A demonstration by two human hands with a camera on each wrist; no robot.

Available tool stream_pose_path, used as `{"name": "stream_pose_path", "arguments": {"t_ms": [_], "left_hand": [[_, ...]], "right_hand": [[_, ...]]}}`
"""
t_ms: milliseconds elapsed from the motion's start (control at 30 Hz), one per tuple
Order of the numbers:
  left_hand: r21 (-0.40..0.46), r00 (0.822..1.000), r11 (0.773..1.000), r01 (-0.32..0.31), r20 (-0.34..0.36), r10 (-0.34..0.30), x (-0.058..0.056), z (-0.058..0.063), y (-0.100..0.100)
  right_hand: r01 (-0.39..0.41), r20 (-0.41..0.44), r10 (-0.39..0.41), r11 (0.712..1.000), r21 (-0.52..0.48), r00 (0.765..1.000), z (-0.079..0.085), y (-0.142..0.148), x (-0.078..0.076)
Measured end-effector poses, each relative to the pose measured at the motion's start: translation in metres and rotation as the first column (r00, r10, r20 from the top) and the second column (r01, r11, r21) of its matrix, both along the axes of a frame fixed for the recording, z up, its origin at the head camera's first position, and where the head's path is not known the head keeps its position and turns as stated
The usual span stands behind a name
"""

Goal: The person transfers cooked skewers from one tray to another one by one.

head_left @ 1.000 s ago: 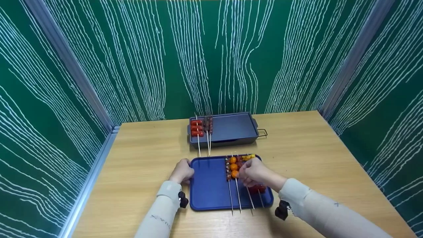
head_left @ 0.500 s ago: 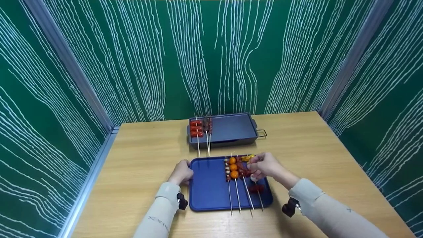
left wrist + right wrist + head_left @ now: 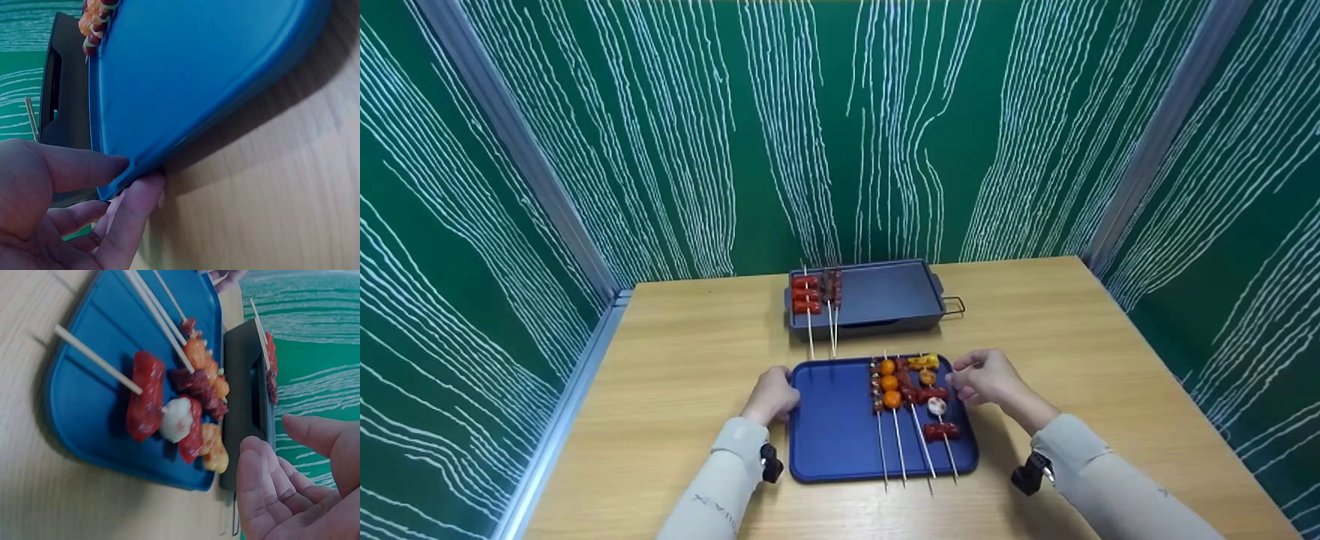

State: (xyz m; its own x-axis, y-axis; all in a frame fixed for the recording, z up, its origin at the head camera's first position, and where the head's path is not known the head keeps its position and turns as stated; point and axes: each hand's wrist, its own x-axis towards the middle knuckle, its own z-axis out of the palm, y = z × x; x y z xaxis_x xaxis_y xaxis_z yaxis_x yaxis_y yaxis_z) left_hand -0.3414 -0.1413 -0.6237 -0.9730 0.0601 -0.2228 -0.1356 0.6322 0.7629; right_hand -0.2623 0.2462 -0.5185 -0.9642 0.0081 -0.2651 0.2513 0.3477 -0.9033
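Note:
My left hand pinches the left edge of a blue tray, thumb over the rim and fingers below it, as the left wrist view shows. My right hand hovers just beyond the tray's right edge, holding nothing, with thumb and fingers apart in the right wrist view. Nearest to it on the tray is a mixed skewer with red sausage-like pieces, a white round slice and a yellow piece. Left of that lie a dark red meat skewer, an orange-ball skewer and a skewer of small pieces.
Behind the tray stands a dark grill pan with a wire handle on its right. On its left end rest a red sausage skewer and thin dark meat skewers. Green walls with white lines surround the wooden table.
My right hand has moved right, off the skewers to outside the tray's edge, uncovering the dark meat skewer and then the mixed skewer. My left hand stays at the tray's left edge.

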Motion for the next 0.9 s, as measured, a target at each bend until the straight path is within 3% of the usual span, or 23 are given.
{"name": "stream_pose_path", "arguments": {"t_ms": [100,167,367,433,567,600,667,800,833,900], "left_hand": [[-0.022,1.0,1.0,0.002,0.001,-0.002,-0.008,-0.011,-0.003],[-0.029,1.0,1.0,-0.01,0.015,0.011,-0.006,-0.005,-0.003],[-0.002,1.0,1.0,-0.028,0.008,0.028,0.029,0.058,0.006],[-0.014,1.0,1.0,-0.021,-0.012,0.021,0.036,0.073,0.008],[-0.032,1.0,0.999,-0.013,-0.011,0.012,0.031,0.082,0.005],[-0.028,0.999,1.0,0.008,-0.042,-0.009,0.018,0.066,-0.001],[-0.041,0.998,0.999,0.013,-0.053,-0.015,0.014,0.07,-0.003],[-0.096,0.993,0.995,0.019,-0.115,-0.03,0.013,0.085,0.0],[-0.115,0.995,0.993,0.003,-0.098,-0.015,0.022,0.105,0.006],[-0.136,0.993,0.991,0.012,-0.115,-0.027,0.02,0.113,0.007]], "right_hand": [[0.02,0.001,-0.02,1.0,-0.011,1.0,-0.008,0.004,-0.001],[0.038,0.008,-0.038,0.999,-0.007,0.999,-0.013,0.006,-0.002],[0.082,0.057,-0.081,0.997,-0.01,0.995,-0.029,0.012,-0.002],[0.087,0.064,-0.086,0.996,-0.012,0.994,-0.034,0.014,-0.001],[0.082,0.054,-0.081,0.997,-0.012,0.995,-0.043,0.015,0.0],[0.08,0.05,-0.08,0.997,-0.011,0.996,-0.045,0.016,0.001],[0.078,0.045,-0.078,0.997,-0.011,0.996,-0.048,0.016,0.001],[0.084,0.042,-0.085,0.996,0.014,0.995,-0.055,0.017,0.0],[0.087,0.039,-0.088,0.996,0.024,0.995,-0.056,0.017,0.0],[0.089,0.035,-0.091,0.995,0.044,0.995,-0.058,0.017,0.0]]}}
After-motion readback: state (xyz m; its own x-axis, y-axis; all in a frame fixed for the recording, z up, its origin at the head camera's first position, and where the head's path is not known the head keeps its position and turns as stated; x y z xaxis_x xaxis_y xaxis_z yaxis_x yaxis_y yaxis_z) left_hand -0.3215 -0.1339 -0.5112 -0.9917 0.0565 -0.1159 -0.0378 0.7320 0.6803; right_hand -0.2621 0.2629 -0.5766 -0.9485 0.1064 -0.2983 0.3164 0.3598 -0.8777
